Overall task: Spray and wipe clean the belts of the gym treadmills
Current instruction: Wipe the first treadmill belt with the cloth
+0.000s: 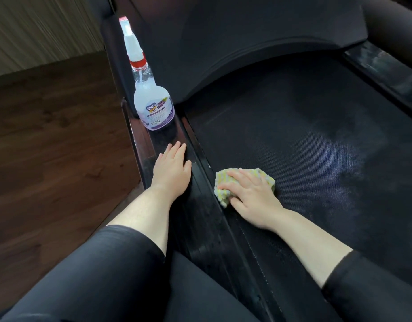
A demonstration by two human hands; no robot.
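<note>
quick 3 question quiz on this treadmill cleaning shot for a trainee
1. True or false: the spray bottle stands on the treadmill belt.
2. What does the right hand press onto the belt? A) a paper towel B) a yellow-and-white cloth C) a scrub brush
3. Fill in: the left hand rests flat on the left side ____.
Key: 1 false, it stands upright on the left side rail. 2 B. 3 rail.
</note>
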